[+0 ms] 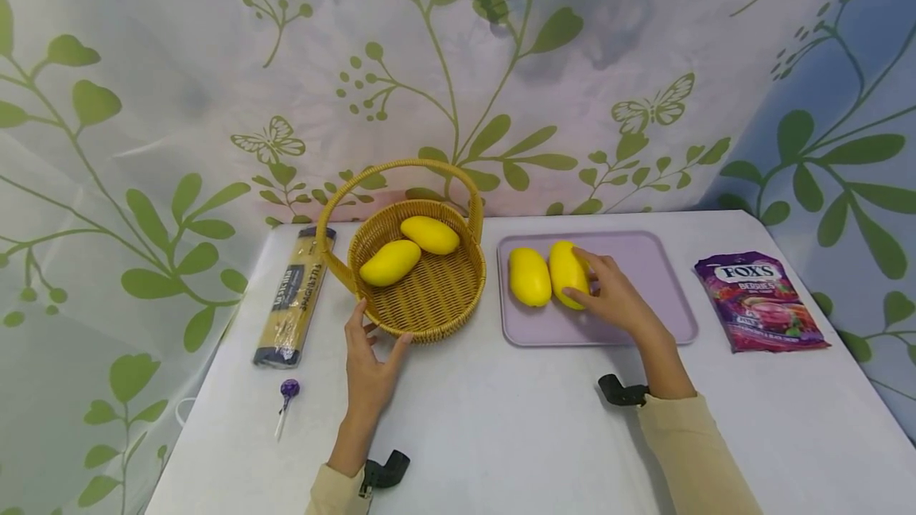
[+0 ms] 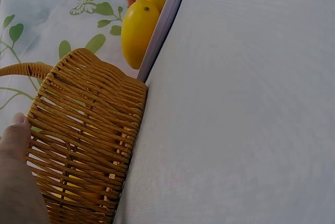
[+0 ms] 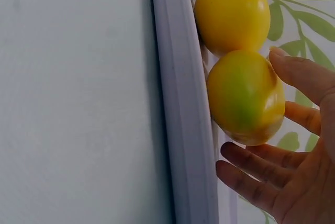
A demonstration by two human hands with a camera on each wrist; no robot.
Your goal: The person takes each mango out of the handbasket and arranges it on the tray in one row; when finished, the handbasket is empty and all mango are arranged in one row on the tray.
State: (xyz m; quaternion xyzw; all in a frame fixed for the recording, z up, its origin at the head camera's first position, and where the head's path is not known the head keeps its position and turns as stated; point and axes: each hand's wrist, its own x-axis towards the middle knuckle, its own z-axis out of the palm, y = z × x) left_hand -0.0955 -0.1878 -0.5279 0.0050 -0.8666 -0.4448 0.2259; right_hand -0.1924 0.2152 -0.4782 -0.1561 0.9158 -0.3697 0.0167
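Four yellow fruits were counted: two basket fruits [image 1: 390,263] [image 1: 429,235] inside one wicker basket [image 1: 429,292] and, on one lilac tray [image 1: 661,272], a right tray fruit [image 1: 568,272] and a left tray fruit [image 1: 529,276]. The right hand [image 1: 614,294] had its fingers spread apart about the right tray fruit; how firmly they pressed could not be told. That fruit's long axis ran away from the person, its far end tilted slightly left; the left tray fruit, nearly parallel, lay just beyond it from these fingers. The left hand [image 1: 372,368], thumb and fingers apart, rested against the basket's near left side. Left of its fingers lay one spaghetti packet [image 1: 293,300] and one lollipop [image 1: 289,389]; well right of the right fingers, one candy bag [image 1: 762,304].
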